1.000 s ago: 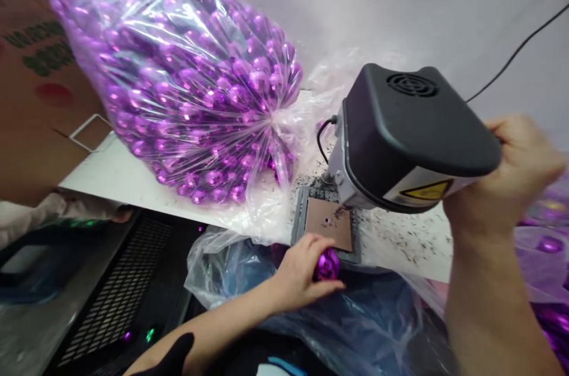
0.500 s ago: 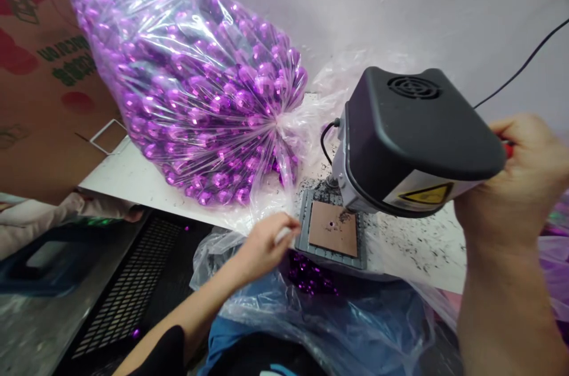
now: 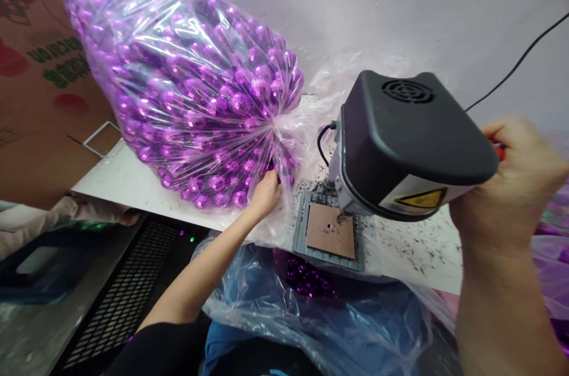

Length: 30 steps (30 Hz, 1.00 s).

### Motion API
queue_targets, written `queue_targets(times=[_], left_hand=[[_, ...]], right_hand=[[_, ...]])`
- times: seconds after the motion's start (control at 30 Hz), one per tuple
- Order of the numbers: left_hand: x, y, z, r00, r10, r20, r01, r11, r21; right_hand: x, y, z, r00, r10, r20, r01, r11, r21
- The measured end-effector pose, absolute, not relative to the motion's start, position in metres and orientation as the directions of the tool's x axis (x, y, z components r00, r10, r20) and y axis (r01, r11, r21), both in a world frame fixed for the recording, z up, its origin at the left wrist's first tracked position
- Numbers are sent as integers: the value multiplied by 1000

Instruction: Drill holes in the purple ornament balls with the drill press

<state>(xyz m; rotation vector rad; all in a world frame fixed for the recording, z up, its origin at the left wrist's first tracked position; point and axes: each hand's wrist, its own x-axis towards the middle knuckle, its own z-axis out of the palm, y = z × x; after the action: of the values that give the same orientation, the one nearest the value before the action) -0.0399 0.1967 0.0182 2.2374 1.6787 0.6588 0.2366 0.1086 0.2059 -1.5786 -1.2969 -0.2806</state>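
My right hand point(image 3: 515, 156) is wrapped round the red handle point(image 3: 498, 150) of a black bench press point(image 3: 413, 133) with a yellow warning label. Beneath its head a brown square board point(image 3: 331, 230) with a small hole lies on a grey base plate point(image 3: 300, 236). At the gathered mouth of a clear plastic bag point(image 3: 284, 127) full of shiny purple faceted balls point(image 3: 213, 106), my left hand point(image 3: 267, 192) has its fingers curled in. Purple shows beside the fingertips, but what they hold is hidden.
Dark shavings litter the white table point(image 3: 413, 245). An open plastic bag point(image 3: 377, 316) with purple glittery pieces point(image 3: 306, 275) hangs at my lap. At left stand a cardboard box point(image 3: 40, 127) and a black crate point(image 3: 120, 287); another person's sleeve point(image 3: 57, 216) shows there. A black cable point(image 3: 520, 67) runs right.
My left hand has moved up and left from beside the base plate to the mouth of the bag of purple balls. My right hand stays on the press handle; the view shifts slightly.
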Motion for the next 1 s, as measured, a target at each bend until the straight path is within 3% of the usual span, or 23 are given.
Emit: queue_targets(times=[0.2,0.33,0.4,0.5,0.53,0.6,0.67,0.73,0.83,0.9,1.0], left_hand=[[-19,204,19,133,987,85,887,-157,434],[-26,200,22,85,994,70,801,-109,589],[-38,190,29,59,997,44,647,-71,759],[-59,164,50,92,991,-99,159,83,984],[-63,153,59,146,977,-158,-35,165,986],[-67,133,77,307,921,-241,-334,341,879],[-63,116,89,463,842,-276,-475,498,725],[-53,105,93,571,766,-296,-507,612,608],[-35,95,87,660,684,-312,-483,704,522],[-24,91,79,680,661,-316,-459,721,520],[-12,87,68,664,675,-321,-391,680,620]], right_hand=[[236,108,206,379,574,726,828,141,-543],[237,108,206,376,589,715,829,131,-544],[237,109,206,368,600,711,828,137,-544],[238,109,206,362,602,711,824,150,-547],[238,109,207,361,602,713,826,150,-544],[237,109,208,356,601,716,832,144,-535],[237,109,209,352,602,717,837,139,-529],[236,110,210,351,605,715,835,144,-532],[236,109,212,356,614,704,828,143,-543],[236,109,212,357,621,698,825,142,-547],[235,107,211,349,621,702,826,149,-543]])
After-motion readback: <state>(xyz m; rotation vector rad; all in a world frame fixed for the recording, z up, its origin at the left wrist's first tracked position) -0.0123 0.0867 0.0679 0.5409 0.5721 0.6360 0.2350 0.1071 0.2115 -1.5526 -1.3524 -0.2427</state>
